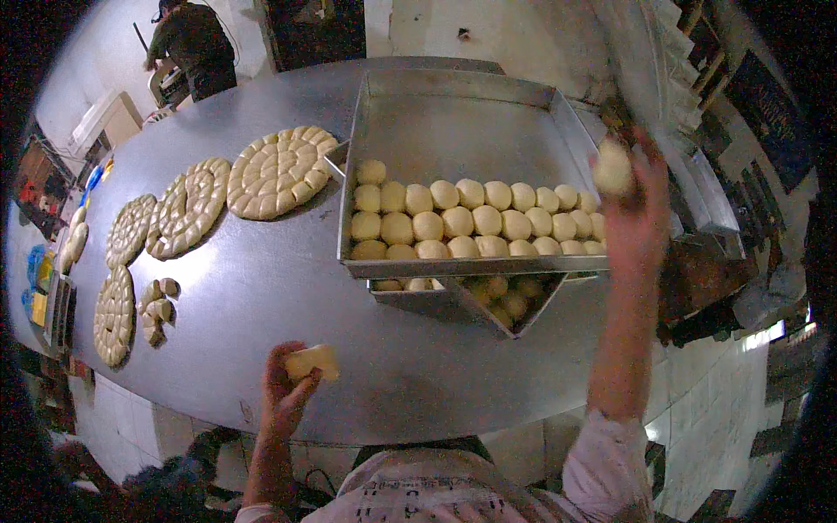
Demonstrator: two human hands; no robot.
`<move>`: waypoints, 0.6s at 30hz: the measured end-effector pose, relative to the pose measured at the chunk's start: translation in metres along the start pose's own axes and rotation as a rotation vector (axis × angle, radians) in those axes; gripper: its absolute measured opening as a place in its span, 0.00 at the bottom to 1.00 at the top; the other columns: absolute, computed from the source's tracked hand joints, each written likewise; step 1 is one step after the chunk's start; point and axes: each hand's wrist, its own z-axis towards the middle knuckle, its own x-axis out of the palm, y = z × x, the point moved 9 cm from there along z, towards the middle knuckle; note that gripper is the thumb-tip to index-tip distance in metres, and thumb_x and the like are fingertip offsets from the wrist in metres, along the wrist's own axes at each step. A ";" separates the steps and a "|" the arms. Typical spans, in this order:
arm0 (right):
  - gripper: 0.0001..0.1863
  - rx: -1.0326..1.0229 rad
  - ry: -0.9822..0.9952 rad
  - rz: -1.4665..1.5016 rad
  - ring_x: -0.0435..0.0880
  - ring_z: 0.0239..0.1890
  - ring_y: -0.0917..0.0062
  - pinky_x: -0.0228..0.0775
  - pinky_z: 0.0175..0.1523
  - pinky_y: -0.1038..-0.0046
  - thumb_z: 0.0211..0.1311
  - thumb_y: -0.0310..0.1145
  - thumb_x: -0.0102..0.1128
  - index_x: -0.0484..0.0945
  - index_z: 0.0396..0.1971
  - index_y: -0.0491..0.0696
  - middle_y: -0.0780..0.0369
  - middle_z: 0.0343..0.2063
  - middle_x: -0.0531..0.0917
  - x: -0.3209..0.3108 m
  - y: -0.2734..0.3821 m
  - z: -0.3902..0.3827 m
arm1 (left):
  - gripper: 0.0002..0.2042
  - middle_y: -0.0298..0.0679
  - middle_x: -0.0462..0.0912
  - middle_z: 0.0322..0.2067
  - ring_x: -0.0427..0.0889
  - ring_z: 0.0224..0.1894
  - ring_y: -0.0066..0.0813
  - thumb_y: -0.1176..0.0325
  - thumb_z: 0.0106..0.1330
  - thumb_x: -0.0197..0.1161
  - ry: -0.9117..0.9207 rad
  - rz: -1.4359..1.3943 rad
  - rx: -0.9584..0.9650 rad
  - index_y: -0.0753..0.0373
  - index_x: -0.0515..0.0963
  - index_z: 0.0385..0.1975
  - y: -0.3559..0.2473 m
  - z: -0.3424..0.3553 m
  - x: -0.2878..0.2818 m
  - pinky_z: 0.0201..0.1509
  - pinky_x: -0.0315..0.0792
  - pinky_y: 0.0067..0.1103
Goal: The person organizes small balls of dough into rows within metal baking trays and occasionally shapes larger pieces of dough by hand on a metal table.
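My left hand [282, 392] is closed round a pale, block-shaped dough piece [314, 362], held over the near part of the metal table. Out past the right side of the top metal tray, my right hand [643, 196] holds a dough ball [613, 167]; both are blurred by motion. Rows of smooth dough balls [456, 221] fill the near part of that tray [475, 265], and one extra ball [371, 171] starts a further row at its left wall. The tray's far part shows bare metal.
Under the top tray sit other trays, one turned cornerwise [513, 329] with dough balls inside. Scored dough rounds [281, 172] lie on the left of the metal table [418, 366], near loose dough pieces [155, 311]. Another person [193, 48] stands at the far left.
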 end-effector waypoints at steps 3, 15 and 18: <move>0.17 0.007 -0.013 0.027 0.74 0.45 0.71 0.68 0.49 0.70 0.44 0.23 0.60 0.74 0.39 0.46 0.59 0.42 0.77 0.094 0.010 0.055 | 0.13 0.34 0.70 0.36 0.70 0.34 0.19 0.77 0.54 0.61 0.109 -0.026 -0.005 0.62 0.69 0.39 -0.001 0.005 0.024 0.33 0.67 0.13; 0.25 0.064 0.910 0.708 0.68 0.54 0.71 0.62 0.55 0.69 0.51 0.26 0.58 0.67 0.52 0.46 0.57 0.49 0.71 0.065 0.198 -0.166 | 0.12 0.43 0.75 0.42 0.75 0.42 0.26 0.78 0.52 0.62 0.482 -0.009 0.261 0.64 0.72 0.37 -0.039 -0.024 0.093 0.41 0.70 0.21; 0.24 0.730 1.043 0.578 0.67 0.54 0.69 0.64 0.54 0.71 0.51 0.25 0.57 0.68 0.52 0.47 0.56 0.50 0.70 0.042 0.086 -0.264 | 0.09 0.43 0.76 0.41 0.76 0.42 0.28 0.77 0.58 0.57 0.519 0.127 0.114 0.65 0.73 0.38 0.019 -0.017 0.101 0.43 0.71 0.24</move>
